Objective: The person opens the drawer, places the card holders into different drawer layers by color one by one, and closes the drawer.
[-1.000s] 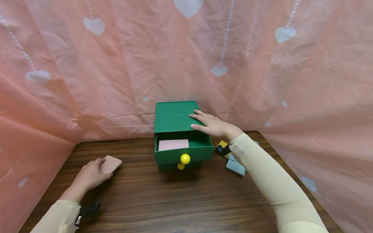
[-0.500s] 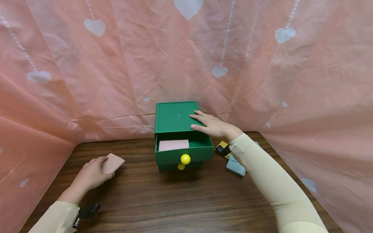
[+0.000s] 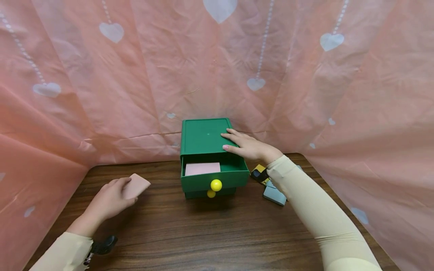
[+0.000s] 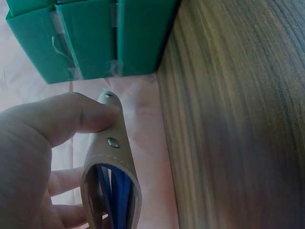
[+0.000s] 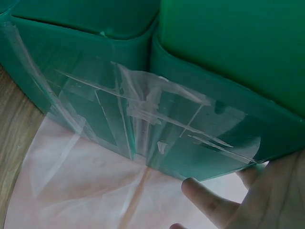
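My left hand (image 3: 110, 199) pinches a pale pink card holder (image 3: 136, 186), held left of the green drawer box (image 3: 200, 135). In the left wrist view, the thumb lies on its spine, beside metal studs (image 4: 113, 142), and blue inner sleeves (image 4: 121, 198) show at the open end. The box's upper drawer (image 3: 196, 183) is pulled out, with a flat pink item (image 3: 202, 169) inside at the left. My right hand (image 3: 249, 146) rests on the box's top right edge, fingers spread. Part of that hand (image 5: 271, 198) appears beside the taped green side in the right wrist view.
Right of the box lie a light blue case (image 3: 275, 195) and a yellow item (image 3: 259, 169), partly hidden by the right wrist's black camera (image 3: 259, 174). A yellow knob (image 3: 216, 184) sticks out from the upper drawer. A pink curtain (image 3: 210, 75) hangs behind the wooden table (image 3: 203, 233).
My left hand has moved slightly right and up with the card holder, closer to the box. The right hand stays on the box, and the drawer has not moved.
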`<state>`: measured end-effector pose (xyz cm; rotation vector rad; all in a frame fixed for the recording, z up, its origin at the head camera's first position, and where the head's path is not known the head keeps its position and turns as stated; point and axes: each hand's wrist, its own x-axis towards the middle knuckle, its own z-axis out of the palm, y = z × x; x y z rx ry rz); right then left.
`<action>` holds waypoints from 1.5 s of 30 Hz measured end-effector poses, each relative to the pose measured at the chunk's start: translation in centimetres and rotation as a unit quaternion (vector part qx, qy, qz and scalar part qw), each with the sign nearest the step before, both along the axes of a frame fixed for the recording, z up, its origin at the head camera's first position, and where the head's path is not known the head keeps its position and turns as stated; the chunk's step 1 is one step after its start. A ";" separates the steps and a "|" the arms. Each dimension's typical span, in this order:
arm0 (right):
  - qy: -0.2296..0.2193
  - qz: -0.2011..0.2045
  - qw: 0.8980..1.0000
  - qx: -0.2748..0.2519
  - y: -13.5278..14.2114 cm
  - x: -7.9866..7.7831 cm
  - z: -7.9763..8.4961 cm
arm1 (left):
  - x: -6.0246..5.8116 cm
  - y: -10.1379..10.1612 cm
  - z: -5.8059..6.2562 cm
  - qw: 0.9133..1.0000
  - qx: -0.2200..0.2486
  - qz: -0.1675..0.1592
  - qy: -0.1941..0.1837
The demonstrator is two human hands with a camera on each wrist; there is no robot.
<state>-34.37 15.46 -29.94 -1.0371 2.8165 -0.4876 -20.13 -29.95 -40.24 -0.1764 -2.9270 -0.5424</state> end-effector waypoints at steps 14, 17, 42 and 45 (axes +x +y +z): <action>-0.006 -0.002 1.000 -0.003 0.1 -0.1 -0.1 | 0.2 1.1 2.3 0.996 -0.013 -0.058 0.063; -0.006 -0.002 1.000 -0.003 0.1 -0.2 -0.1 | 0.1 1.5 2.9 0.996 -0.017 -0.063 0.066; -0.008 0.000 1.000 0.003 0.1 -0.3 0.1 | 0.5 4.2 6.4 0.984 -0.022 -0.118 0.128; -0.009 0.000 1.000 0.003 0.1 -0.4 0.1 | 0.5 4.5 6.8 0.984 -0.013 -0.123 0.125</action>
